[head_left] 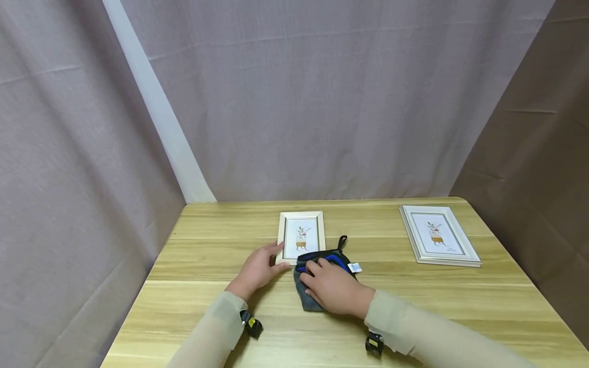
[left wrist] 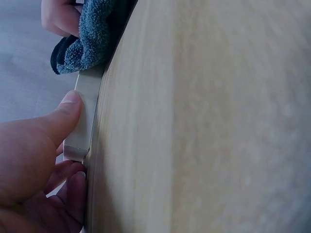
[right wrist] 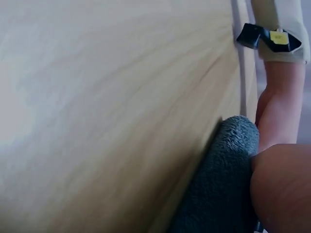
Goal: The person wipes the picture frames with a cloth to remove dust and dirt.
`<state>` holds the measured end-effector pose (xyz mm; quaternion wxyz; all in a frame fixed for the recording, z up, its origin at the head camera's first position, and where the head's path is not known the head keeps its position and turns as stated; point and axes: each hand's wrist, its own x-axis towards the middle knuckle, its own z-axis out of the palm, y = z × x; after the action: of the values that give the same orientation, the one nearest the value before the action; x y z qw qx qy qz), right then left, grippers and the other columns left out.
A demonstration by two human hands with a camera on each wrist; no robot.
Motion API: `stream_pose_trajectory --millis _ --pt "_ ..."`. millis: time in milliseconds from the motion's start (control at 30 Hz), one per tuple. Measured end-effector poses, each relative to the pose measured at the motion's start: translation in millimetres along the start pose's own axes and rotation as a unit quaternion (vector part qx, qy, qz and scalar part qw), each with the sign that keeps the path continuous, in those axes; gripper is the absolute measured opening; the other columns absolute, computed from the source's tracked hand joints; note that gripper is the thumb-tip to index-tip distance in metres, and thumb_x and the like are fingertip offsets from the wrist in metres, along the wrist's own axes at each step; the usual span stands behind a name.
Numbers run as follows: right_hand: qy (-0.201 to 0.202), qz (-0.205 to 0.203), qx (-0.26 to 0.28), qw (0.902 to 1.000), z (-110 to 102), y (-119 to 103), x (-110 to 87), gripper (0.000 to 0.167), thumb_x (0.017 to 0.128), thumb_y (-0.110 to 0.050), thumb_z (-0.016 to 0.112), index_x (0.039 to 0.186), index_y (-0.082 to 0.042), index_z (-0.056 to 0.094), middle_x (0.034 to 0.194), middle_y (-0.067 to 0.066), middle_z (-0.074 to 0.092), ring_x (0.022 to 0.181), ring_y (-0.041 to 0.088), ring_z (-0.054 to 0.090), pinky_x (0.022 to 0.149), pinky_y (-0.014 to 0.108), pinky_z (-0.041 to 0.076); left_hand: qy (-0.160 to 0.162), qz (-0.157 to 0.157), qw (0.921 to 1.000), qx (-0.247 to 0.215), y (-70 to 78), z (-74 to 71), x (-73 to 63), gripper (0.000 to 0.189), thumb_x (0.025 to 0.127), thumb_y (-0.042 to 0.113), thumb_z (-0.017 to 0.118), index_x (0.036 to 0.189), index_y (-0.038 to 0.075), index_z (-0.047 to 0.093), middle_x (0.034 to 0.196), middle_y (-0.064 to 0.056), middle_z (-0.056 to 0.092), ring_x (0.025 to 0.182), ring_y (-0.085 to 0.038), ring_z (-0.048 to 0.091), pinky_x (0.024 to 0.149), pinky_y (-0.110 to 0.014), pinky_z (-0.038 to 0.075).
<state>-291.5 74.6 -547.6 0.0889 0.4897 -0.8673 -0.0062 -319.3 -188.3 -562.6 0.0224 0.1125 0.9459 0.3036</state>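
Note:
A small cream picture frame (head_left: 299,237) with a potted-plant print lies face up at the table's middle. My left hand (head_left: 257,266) holds its lower left corner. In the left wrist view, the thumb presses the frame's near edge while the fingers sit round the corner. Over the frame's lower right part lies a grey-blue terry cloth (head_left: 303,294) with black trim, a blue inner part, a black loop and a white tag. My right hand (head_left: 336,286) grips this cloth from above with bent fingers. Its fluffy side (right wrist: 223,179) fills the lower right wrist view.
White picture frames (head_left: 442,237), seemingly stacked, with a similar print on top, lie at the table's right. The wooden table (head_left: 207,235) ends at a grey curtain (head_left: 322,102) behind and a brown curtain (head_left: 529,143) on the right. Each wrist wears a black strap.

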Motion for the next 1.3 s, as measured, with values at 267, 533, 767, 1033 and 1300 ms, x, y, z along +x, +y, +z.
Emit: stream_pose_trajectory --millis 267,533,767,1033,1300 --pt "-0.030 -0.024 0.016 0.9991 -13 -17 3.1 0.031 0.112 -0.038 0.065 0.131 -0.015 0.072 0.117 0.006 0.065 0.088 0.021 0.059 0.082 0.037 0.057 0.002 -0.013 0.9999 0.003 -3.5 2.5 0.9 0.074 0.100 0.046 0.082 0.162 0.016 0.056 0.165 -0.018 0.051 0.151 -0.041 0.049 0.126 -0.055 0.039" --pt "-0.057 -0.038 0.035 0.9970 -17 -40 8.0 0.035 0.112 -0.041 0.064 0.135 -0.017 0.071 0.121 0.003 0.065 0.092 0.018 0.059 0.084 0.034 0.058 0.005 -0.008 0.9999 0.007 -6.7 1.9 0.2 0.074 0.100 0.047 0.081 0.162 0.014 0.056 0.165 -0.019 0.051 0.151 -0.041 0.050 0.124 -0.055 0.041" --pt "-0.087 -0.029 0.149 0.9845 -26 -45 13.2 0.034 0.114 -0.042 0.061 0.139 -0.021 0.073 0.118 -0.002 0.063 0.093 0.009 0.059 0.085 0.029 0.057 0.006 0.001 1.0000 0.003 -3.8 0.6 -0.7 0.073 0.102 0.045 0.080 0.163 0.013 0.055 0.165 -0.020 0.050 0.151 -0.042 0.049 0.123 -0.056 0.042" --pt "-0.059 0.035 0.342 0.9373 -25 -17 17.9 0.024 0.113 -0.026 0.065 0.132 -0.022 0.080 0.113 -0.008 0.059 0.087 0.001 0.054 0.080 0.024 0.051 0.008 0.009 0.9999 -0.006 -2.6 0.7 -2.7 0.070 0.102 0.040 0.082 0.161 0.011 0.057 0.164 -0.020 0.052 0.150 -0.042 0.050 0.123 -0.056 0.043" --pt "-0.012 0.109 0.311 0.9442 -21 26 21.3 0.030 0.108 -0.020 0.073 0.136 -0.012 0.077 0.104 0.003 0.061 0.071 0.008 0.051 0.066 0.030 0.049 0.005 0.010 0.9999 -0.002 -0.6 1.0 0.1 0.070 0.101 0.042 0.082 0.160 0.011 0.058 0.163 -0.020 0.054 0.149 -0.042 0.052 0.123 -0.056 0.043"
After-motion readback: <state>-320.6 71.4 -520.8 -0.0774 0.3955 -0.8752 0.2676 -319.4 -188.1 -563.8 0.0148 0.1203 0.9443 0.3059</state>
